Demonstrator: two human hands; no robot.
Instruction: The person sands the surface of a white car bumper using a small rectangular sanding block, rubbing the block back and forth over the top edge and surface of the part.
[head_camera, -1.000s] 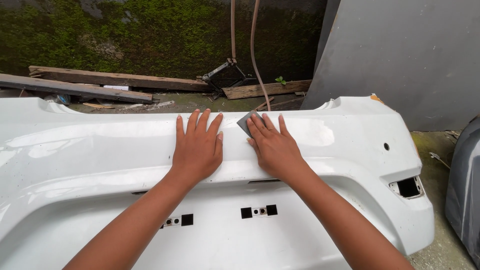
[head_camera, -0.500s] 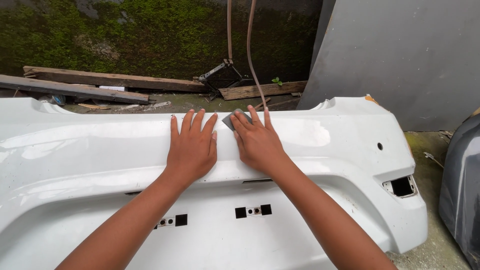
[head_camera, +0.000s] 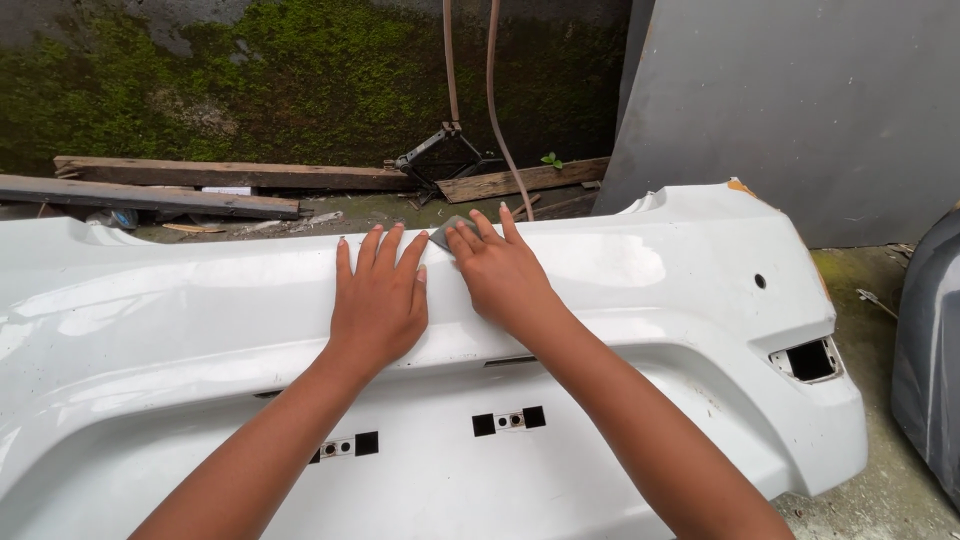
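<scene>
A large white car bumper (head_camera: 650, 300) lies across the view on the ground. My left hand (head_camera: 378, 300) rests flat on its upper surface, fingers spread and holding nothing. Right beside it, my right hand (head_camera: 502, 272) presses a small grey sheet of sandpaper (head_camera: 447, 231) against the bumper near its far edge. Only a corner of the sheet shows past my fingertips. The two hands almost touch.
A mossy wall (head_camera: 250, 80) stands behind, with wooden planks (head_camera: 160, 190) and a black scissor jack (head_camera: 445, 155) on the ground at its foot. A grey panel (head_camera: 800, 100) leans at the back right. Another grey body part (head_camera: 930, 360) sits at the right edge.
Both hands have slid a little to the left along the bumper, the right hand carrying the sandpaper with it.
</scene>
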